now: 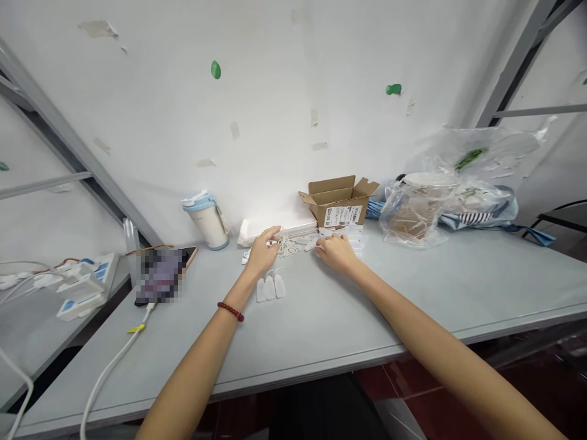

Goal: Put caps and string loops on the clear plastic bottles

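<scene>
three white tags (270, 289) are laid side by side on the grey table (293, 342), on the near side of the left hand (265, 249), each with a thin loop at its far end. a tangled heap of white cord (289, 247) is found between the two hands, just beside the left fingertips. the left hand is held with thumb and fingers bent and a narrow gap between them; whether a strand is pinched there cannot be told. the right hand (337, 250) is curled, its fingertips brought down at a small white piece (311, 243) near clear plastic packaging (356, 237); whether that piece is gripped or only touched cannot be made out. behind them, a cardboard box (342, 205) is stood against the wall with its flaps raised

the tags are judged to be very light, thin and fairly stiff, likely card or plastic, and easily slid about by a brushed sleeve or wrist. they are best lifted by the long side edges, between thumb and forefinger, since a flat piece may be hard to pick up from above. the cord is expected to be soft, limp and prone to snagging; a single strand is best taken near its loose end and drawn out slowly, so that the heap is not pulled along with it
</scene>
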The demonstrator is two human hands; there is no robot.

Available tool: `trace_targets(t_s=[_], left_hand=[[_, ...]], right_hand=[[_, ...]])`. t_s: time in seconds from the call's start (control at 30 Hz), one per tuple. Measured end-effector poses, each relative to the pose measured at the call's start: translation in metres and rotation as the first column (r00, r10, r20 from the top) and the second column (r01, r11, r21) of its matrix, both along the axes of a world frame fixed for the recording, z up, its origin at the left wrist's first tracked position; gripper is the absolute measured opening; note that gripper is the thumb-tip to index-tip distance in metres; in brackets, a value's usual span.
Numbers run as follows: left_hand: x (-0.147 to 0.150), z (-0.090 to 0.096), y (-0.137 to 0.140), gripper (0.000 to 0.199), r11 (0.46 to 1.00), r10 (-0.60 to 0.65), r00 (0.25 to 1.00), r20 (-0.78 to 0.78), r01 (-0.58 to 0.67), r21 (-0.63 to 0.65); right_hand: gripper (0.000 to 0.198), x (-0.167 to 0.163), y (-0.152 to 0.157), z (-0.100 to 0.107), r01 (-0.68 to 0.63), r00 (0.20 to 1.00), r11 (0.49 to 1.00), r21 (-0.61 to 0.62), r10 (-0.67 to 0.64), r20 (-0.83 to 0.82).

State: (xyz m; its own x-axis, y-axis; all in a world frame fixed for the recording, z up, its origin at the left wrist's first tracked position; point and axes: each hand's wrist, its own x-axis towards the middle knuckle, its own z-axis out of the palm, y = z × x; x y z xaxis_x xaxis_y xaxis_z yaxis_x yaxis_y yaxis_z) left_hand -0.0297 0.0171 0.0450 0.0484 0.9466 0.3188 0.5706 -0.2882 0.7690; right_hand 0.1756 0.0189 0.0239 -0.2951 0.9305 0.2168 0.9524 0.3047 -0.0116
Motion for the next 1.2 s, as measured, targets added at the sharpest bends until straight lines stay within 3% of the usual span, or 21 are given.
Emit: trace_targets(t_s=[0.1, 0.27, 0.5, 0.73, 0.87, 0.97, 1.03, 1.1, 1.2], left_hand=[[-0.006, -0.006, -0.003, 0.058, 1.0, 0.004, 0.997, 0.075, -0.004, 0.0], [-0.01, -0.01, -0.008, 0.058, 0.99, 0.004, 1.0, 0.002, -0.004, 0.142], [0.0, -0.01, -0.017, 0.051, 0.967, 0.095, 0.994, -0.055, -0.079, 0.24], [0.006, -0.017, -0.018, 0.044, 0.946, 0.085, 0.996, -0.034, -0.07, 0.317], [0.004, -0.014, -0.019, 0.044, 0.948, 0.103, 0.994, -0.029, -0.089, 0.306], [0.005, -0.012, -0.021, 0.046, 0.946, 0.102, 0.995, -0.023, -0.09, 0.312], [0.007, -0.012, -0.022, 0.045, 0.944, 0.096, 0.995, -0.017, -0.085, 0.319], [0.008, -0.012, -0.023, 0.045, 0.943, 0.087, 0.996, -0.025, -0.074, 0.324], [0.011, -0.013, -0.024, 0.043, 0.946, 0.059, 0.996, -0.065, -0.035, 0.321]], right_hand=[[0.036, 0.0, 0.001, -0.001, -0.002, 0.999, 1.0, -0.011, 0.003, 0.034], [0.041, -0.001, -0.003, 0.002, -0.008, 0.993, 0.999, -0.046, 0.014, 0.117], [0.036, -0.002, -0.008, 0.01, -0.042, 0.998, 0.995, 0.088, 0.038, 0.048], [0.037, -0.003, -0.007, -0.001, -0.063, 0.99, 0.996, -0.06, 0.07, 0.12], [0.037, -0.005, -0.007, -0.004, -0.038, 0.994, 0.999, -0.023, 0.04, 0.101], [0.032, -0.006, -0.007, -0.004, 0.02, 1.0, 0.996, 0.083, -0.018, -0.02], [0.025, -0.008, -0.007, -0.003, -0.001, 0.981, 0.989, 0.146, 0.03, -0.193], [0.016, -0.011, -0.01, -0.003, -0.105, 0.904, 0.975, 0.197, 0.176, -0.39], [0.005, -0.019, -0.017, -0.005, -0.252, 0.713, 0.932, 0.261, 0.362, -0.601]])
